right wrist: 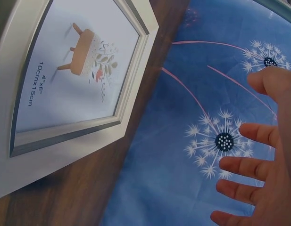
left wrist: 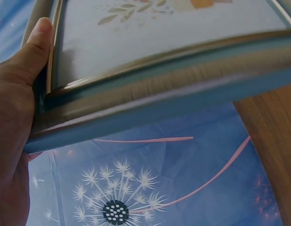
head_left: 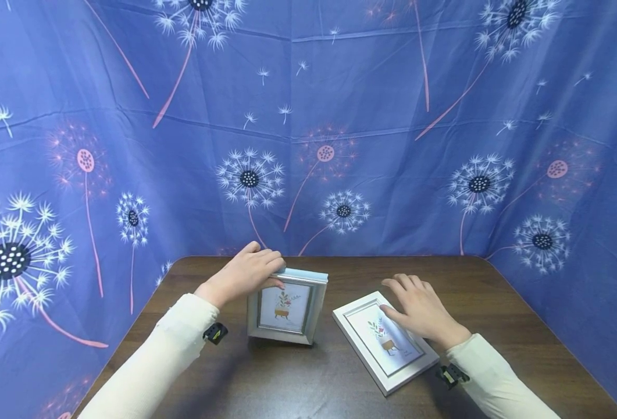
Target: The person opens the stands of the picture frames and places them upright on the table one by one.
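Note:
My left hand [head_left: 250, 270] grips the top edge of a picture frame [head_left: 284, 308] with a bluish outer edge, held upright on the table. In the left wrist view, the thumb [left wrist: 40, 40] presses on the front of that frame's border [left wrist: 150, 87], and the other fingers go behind it. A white picture frame [head_left: 387, 343] lies face up to the right, its print showing a plant in a brown pot. Over this white frame hovers my right hand [head_left: 423, 308]. The right wrist view shows its fingers [right wrist: 251, 169] spread, apart from the frame [right wrist: 131, 110], holding nothing.
Both frames are on a dark brown wooden table [head_left: 209, 361]. A blue cloth [head_left: 392, 174] printed with dandelions hangs behind the table and along both sides. Each wrist wears a small black device [head_left: 216, 333].

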`<move>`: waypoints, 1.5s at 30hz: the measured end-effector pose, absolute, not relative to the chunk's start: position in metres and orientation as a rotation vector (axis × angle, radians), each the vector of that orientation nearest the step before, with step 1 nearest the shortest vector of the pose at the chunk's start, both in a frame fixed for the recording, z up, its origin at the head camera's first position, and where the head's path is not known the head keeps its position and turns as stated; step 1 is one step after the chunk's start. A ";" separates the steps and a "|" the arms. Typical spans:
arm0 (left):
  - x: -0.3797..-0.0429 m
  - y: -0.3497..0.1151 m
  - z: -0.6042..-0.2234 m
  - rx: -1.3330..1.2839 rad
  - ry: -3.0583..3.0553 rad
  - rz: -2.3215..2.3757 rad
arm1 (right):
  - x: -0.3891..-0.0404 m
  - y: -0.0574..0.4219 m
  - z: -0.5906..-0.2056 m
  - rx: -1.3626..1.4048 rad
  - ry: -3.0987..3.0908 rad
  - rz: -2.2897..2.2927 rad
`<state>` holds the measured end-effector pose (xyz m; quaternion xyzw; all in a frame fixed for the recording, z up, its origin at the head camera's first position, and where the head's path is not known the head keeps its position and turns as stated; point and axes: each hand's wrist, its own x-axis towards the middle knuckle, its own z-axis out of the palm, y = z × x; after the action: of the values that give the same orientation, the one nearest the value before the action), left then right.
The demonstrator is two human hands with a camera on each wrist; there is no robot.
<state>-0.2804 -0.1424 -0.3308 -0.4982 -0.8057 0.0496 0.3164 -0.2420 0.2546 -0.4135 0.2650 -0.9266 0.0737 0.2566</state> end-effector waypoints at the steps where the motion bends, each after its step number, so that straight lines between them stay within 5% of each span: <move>1: -0.280 -0.142 -0.329 -1.320 -2.110 0.141 | -0.242 0.255 -0.414 0.720 -2.513 0.203; 45: -0.283 -0.147 -0.329 -1.378 -1.778 0.110 | -0.247 0.251 -0.409 0.727 -2.489 0.241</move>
<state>-0.2832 -0.1475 -0.3293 -0.5525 -0.7126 0.0441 0.4301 -0.2472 0.2507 -0.4087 0.2693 -0.9214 0.0893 0.2656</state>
